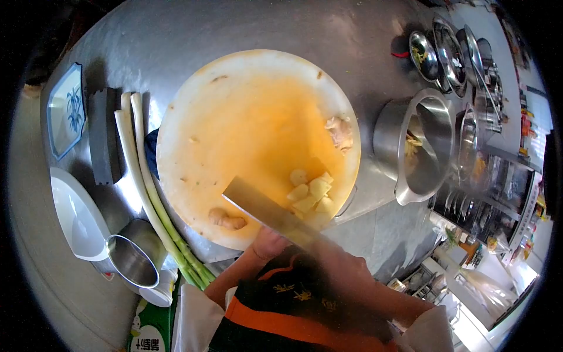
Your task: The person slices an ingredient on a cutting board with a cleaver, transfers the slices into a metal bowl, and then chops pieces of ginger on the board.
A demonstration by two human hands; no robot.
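Observation:
My right hand (340, 264) is closed round the handle end of a cleaver (272, 217), slightly blurred. The broad blade slants up and left over the lower part of a round, yellow-stained cutting board (234, 135). My left hand (271, 242) is at the board's lower edge, partly behind the blade; its fingers are hidden. Pale yellow peeled pieces (311, 192) lie just above the blade. A knob of ginger (227, 219) rests on the board at lower left, and a pile of scraps (340, 134) sits near its right edge.
Long leeks (146, 170) lie left of the board, beside a dark grey block (104, 135). Further left are a blue-rimmed dish (65, 111), a white bowl (76, 214) and a metal cup (135, 258). At right stand a steel pot (387, 138) and metal dishes (423, 57).

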